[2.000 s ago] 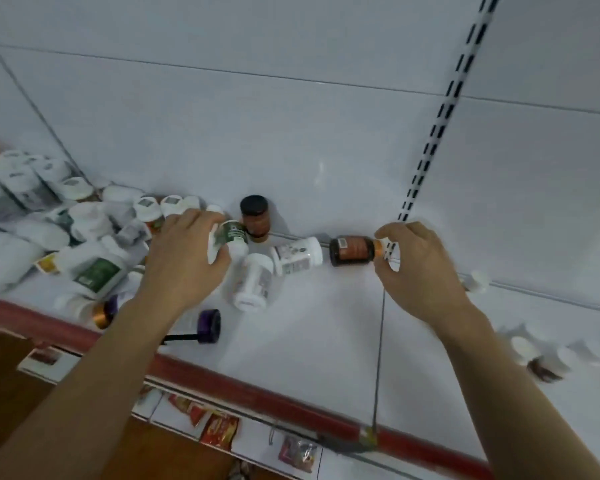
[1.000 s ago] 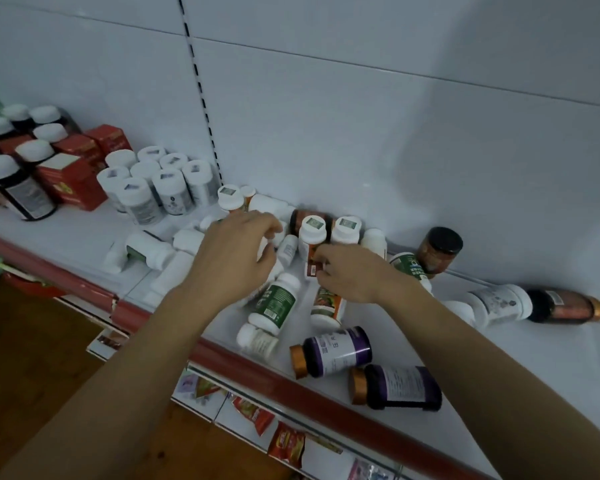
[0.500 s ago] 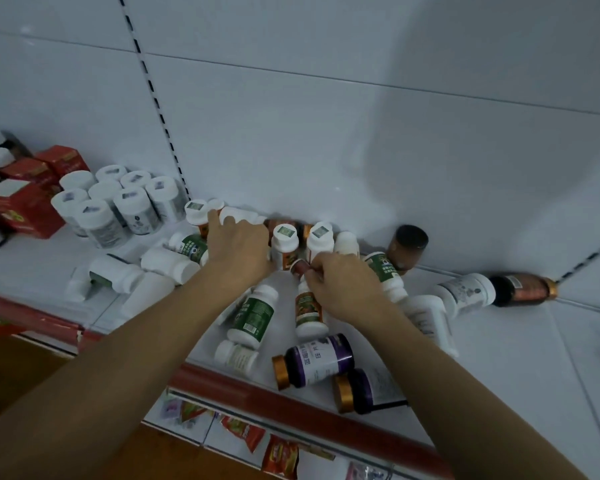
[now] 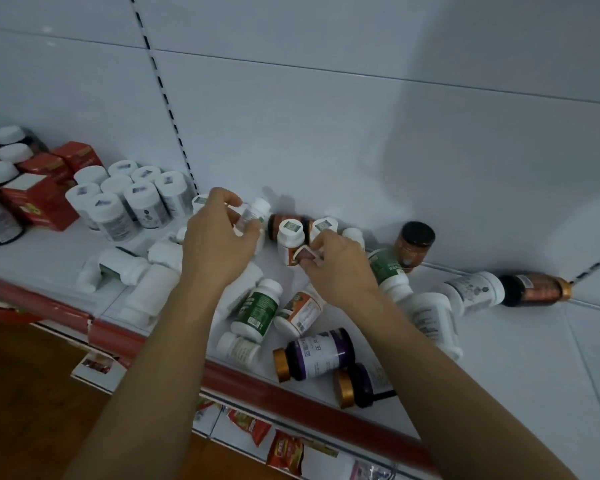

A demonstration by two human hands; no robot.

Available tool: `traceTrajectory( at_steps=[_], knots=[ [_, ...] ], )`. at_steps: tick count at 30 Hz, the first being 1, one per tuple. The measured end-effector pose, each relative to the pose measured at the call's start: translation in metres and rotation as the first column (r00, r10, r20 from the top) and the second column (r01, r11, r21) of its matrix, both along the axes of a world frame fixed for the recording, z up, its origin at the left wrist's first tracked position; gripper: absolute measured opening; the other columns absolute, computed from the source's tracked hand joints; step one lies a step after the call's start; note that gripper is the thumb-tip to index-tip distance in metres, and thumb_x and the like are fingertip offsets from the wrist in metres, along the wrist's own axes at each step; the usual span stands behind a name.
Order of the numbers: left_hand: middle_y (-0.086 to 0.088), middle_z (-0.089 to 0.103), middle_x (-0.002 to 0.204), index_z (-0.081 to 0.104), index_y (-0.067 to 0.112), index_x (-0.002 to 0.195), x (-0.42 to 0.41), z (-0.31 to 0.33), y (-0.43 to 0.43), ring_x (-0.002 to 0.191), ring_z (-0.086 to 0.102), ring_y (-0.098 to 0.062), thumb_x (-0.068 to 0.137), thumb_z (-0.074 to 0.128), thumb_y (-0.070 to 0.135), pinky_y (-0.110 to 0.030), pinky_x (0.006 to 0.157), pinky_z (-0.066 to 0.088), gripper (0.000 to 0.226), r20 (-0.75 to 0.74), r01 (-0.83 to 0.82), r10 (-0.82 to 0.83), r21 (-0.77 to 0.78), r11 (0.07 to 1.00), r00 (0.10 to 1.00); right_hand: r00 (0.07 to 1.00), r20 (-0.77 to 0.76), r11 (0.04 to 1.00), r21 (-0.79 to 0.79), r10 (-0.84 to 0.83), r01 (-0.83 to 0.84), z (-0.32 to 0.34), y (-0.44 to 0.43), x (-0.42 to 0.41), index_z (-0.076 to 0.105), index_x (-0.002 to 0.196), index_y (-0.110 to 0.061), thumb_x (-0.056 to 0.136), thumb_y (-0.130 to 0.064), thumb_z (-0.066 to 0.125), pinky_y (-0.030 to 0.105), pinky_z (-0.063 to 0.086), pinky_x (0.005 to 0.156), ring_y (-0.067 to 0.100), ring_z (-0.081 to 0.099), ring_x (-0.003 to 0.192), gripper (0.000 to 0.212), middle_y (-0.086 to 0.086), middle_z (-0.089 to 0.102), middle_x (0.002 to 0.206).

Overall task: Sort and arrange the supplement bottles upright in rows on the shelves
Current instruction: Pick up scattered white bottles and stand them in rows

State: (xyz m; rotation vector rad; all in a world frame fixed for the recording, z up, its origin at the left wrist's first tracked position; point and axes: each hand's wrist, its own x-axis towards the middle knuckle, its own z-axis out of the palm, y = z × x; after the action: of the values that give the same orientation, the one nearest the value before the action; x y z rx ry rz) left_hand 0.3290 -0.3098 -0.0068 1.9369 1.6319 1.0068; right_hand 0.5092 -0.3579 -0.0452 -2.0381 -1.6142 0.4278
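Observation:
A jumble of supplement bottles lies on the white shelf [image 4: 520,358]. My left hand [image 4: 219,244] grips a small white bottle [image 4: 255,213] near the back wall, tilted. My right hand [image 4: 336,265] pinches the cap end of a small orange-labelled bottle [image 4: 303,252] beside an upright white bottle [image 4: 290,233]. In front lie a green-labelled bottle [image 4: 257,308], an orange-and-white one [image 4: 300,311] and two purple bottles with gold caps [image 4: 314,353]. A neat upright group of white bottles [image 4: 125,199] stands at the left.
Red boxes [image 4: 39,195] and dark bottles stand far left. A brown jar with a black lid [image 4: 413,245] stands at the back; a dark amber bottle [image 4: 530,289] and a white one [image 4: 475,292] lie to the right. A red rail [image 4: 291,400] edges the shelf front.
My left hand has lifted a small white bottle out of the pile near the back wall. My right hand has moved up slightly with the orange-labelled bottle. The view has shifted a little.

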Motion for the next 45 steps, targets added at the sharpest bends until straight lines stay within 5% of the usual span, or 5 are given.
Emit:
traceTrajectory(
  at_steps=[8,16,28,37,45],
  knots=[
    [0.009,0.060,0.104,0.051,0.036,0.139,0.069,0.025,-0.035,0.081,0.061,0.006,0.104,0.054,0.020,-0.011,0.067,0.048,0.040,0.455,0.264,-0.218,-0.039,0.964,0.863,0.937,-0.322,0.929,0.288,-0.135,0.232,0.028,-0.064,0.075,0.067,0.101,-0.024,0.084,-0.030,0.079,0.014,0.042,0.068,0.005,0.057,0.079,0.022,-0.009,0.065,0.093],
    [0.016,0.066,0.109,0.056,0.033,0.114,0.198,0.015,-0.095,0.092,0.070,-0.014,0.094,0.067,0.013,-0.031,0.077,0.056,0.030,0.604,0.521,-0.342,-0.144,0.842,0.720,0.809,-0.397,0.783,0.277,-0.434,0.556,0.041,-0.188,0.205,0.071,0.097,-0.031,0.074,-0.028,0.089,0.037,0.057,0.072,0.009,0.065,0.074,0.030,-0.012,0.071,0.082],
    [0.018,0.064,0.108,0.059,0.032,0.116,0.378,-0.051,-0.226,0.090,0.062,-0.002,0.087,0.076,0.019,-0.019,0.076,0.049,0.037,0.204,0.731,-0.702,-0.178,0.659,0.683,0.654,-0.340,0.596,0.270,-0.676,0.756,0.040,-0.351,0.353,0.071,0.109,-0.031,0.087,-0.023,0.073,0.022,0.058,0.065,-0.004,0.065,0.080,0.024,-0.021,0.071,0.086],
    [0.008,0.062,0.099,0.055,0.034,0.107,0.431,-0.079,-0.239,0.084,0.062,-0.017,0.090,0.068,0.011,-0.035,0.072,0.052,0.031,-0.007,0.663,-0.672,-0.157,0.732,0.740,0.868,-0.006,0.866,-0.077,-0.496,0.495,0.020,-0.312,0.432,0.069,0.115,-0.018,0.086,-0.016,0.067,0.021,0.048,0.069,0.017,0.064,0.089,0.029,-0.002,0.070,0.103],
    [0.004,0.040,0.157,0.027,0.028,0.158,0.407,-0.064,-0.236,0.132,0.049,-0.021,0.095,0.063,0.012,-0.038,0.107,0.045,0.073,-0.282,0.628,-0.659,-0.202,0.752,0.698,0.880,-0.038,0.881,-0.059,-0.473,0.470,0.012,-0.323,0.432,0.057,0.129,-0.028,0.089,-0.030,0.067,0.031,0.042,0.083,0.021,0.058,0.108,0.041,0.001,0.057,0.123]
  ],
)
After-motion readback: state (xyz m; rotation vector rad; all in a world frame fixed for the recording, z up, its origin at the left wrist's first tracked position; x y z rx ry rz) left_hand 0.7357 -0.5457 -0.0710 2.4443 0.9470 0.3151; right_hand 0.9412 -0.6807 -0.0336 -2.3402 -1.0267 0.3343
